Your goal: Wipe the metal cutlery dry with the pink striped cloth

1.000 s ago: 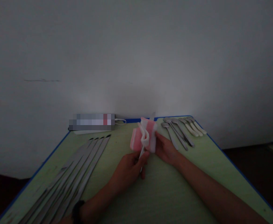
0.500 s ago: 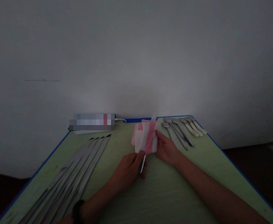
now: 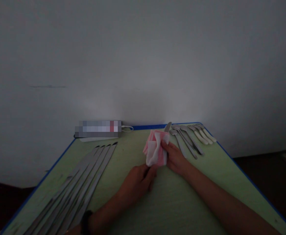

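Observation:
My right hand (image 3: 176,160) is closed around a pink and white cloth (image 3: 156,150) wrapped over a piece of metal cutlery, whose tip (image 3: 167,127) sticks out past the cloth. My left hand (image 3: 138,184) is closed just below the cloth, gripping the near end of that cutlery, which is hidden in my fingers. Both hands rest over the middle of the light green table (image 3: 172,202).
Several long flat metal knives (image 3: 84,186) lie side by side at the left. Several spoons (image 3: 189,138), some with white handles, lie at the far right. A flat white object with a cable (image 3: 101,133) sits by the wall. The table has a blue edge (image 3: 243,171).
The cloth has slid down the cutlery toward my left hand and bunched smaller. The shiny handle seen below it earlier is now covered, and the tip shows at the far end.

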A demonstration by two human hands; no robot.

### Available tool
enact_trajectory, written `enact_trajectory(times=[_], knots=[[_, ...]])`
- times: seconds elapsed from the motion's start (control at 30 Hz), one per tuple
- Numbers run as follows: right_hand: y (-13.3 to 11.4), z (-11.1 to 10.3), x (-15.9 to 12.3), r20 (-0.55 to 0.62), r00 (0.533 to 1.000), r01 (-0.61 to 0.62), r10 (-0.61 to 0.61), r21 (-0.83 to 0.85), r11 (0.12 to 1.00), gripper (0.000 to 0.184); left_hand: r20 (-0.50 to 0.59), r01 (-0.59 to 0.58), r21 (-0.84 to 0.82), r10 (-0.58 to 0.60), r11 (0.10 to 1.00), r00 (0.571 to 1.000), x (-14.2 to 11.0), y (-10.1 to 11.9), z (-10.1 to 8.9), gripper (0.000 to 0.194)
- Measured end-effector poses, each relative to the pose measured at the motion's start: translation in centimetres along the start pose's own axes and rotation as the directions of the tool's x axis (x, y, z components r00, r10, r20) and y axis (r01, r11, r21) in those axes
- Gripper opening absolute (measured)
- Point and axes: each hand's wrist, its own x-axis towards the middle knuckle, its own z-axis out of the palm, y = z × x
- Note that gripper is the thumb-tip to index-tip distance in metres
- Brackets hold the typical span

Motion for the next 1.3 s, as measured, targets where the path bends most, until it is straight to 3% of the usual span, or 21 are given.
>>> enact_trajectory(times=[0.2,0.3,0.4,0.5,0.6,0.67,0.7,0.73,0.8,0.87,0.97,1.07,1.13,1.23,1.3], knots=[[0.1,0.3,0.0,-0.077,0.997,0.01,-0.019,-0.117,0.993,0.037,0.018,-0.063,-0.05,0.063,0.997,0.998,-0.1,-0.8,0.1,0.036],[-1.0,1.2,0.7,-0.106,0.994,-0.027,0.001,-0.241,0.97,0.037,-0.006,-0.063,-0.101,0.063,0.993,0.998,-0.2,-0.8,0.1,0.04],[-2.9,2.7,1.6,-0.041,0.998,0.018,-0.042,-0.465,0.885,0.034,-0.061,-0.056,-0.177,0.046,0.983,0.997,-0.3,-0.5,-0.2,0.042],[-4.7,4.1,2.4,0.042,0.979,0.182,-0.199,-0.625,0.759,0.029,-0.049,-0.031,-0.208,0.021,0.978,0.999,-0.5,0.3,-1.7,0.045],[-5.7,4.7,3.0,0.044,0.974,0.214,-0.224,-0.517,0.829,0.031,0.132,-0.003,-0.128,0.02,0.992,0.991,-0.8,1.6,-5.3,0.046],[-6.2,4.6,3.2,0.014,0.98,0.19,-0.2,-0.387,0.902,0.031,0.298,0.037,-0.045,-0.022,0.998,0.954,-1.1,2.3,-8.3,0.042],[-6.5,4.6,3.2,-0.005,0.982,0.177,-0.189,-0.322,0.93,0.03,0.328,0.049,0.0,-0.046,0.999,0.943,-1.1,2.6,-9.7,0.04],[-6.9,4.5,3.3,-0.026,0.983,0.17,-0.183,-0.255,0.952,0.028,0.286,0.045,0.07,-0.063,0.997,0.956,-1.1,2.8,-10.9,0.04],[-7.7,4.7,3.4,-0.065,0.979,0.184,-0.192,-0.108,0.977,0.024,0.074,0.022,0.265,-0.043,0.964,0.996,-1.0,3.0,-12.5,0.036],[-8.5,5.2,3.4,-0.1,0.968,0.238,-0.232,0.054,0.97,0.02,-0.007,0.01,0.356,-0.008,0.934,1.0,-0.9,3.2,-13.0,0.033],[-9.3,5.9,3.2,-0.139,0.949,0.309,-0.283,0.233,0.922,0.016,-0.016,0.001,0.366,0.005,0.931,1.0,-0.8,3.6,-12.8,0.04],[-9.3,6.2,2.8,-0.16,0.922,0.386,-0.353,0.291,0.876,0.008,-0.028,0.004,0.371,0.006,0.929,1.0,-1.2,4.3,-12.7,0.041],[-9.0,6.1,2.6,-0.182,0.904,0.426,-0.386,0.322,0.845,0.015,-0.005,0.0,0.374,0.002,0.927,1.0,-1.6,4.5,-12.8,0.04],[-8.4,6.0,2.3,-0.227,0.903,0.427,-0.365,0.377,0.822,0.022,0.066,-0.016,0.361,-0.008,0.932,0.998,-2.0,4.8,-12.5,0.041],[-8.0,6.2,2.2,-0.234,0.905,0.418,-0.356,0.321,0.85,0.022,0.099,-0.02,0.36,-0.017,0.933,0.995,-2.1,4.9,-12.2,0.042]])
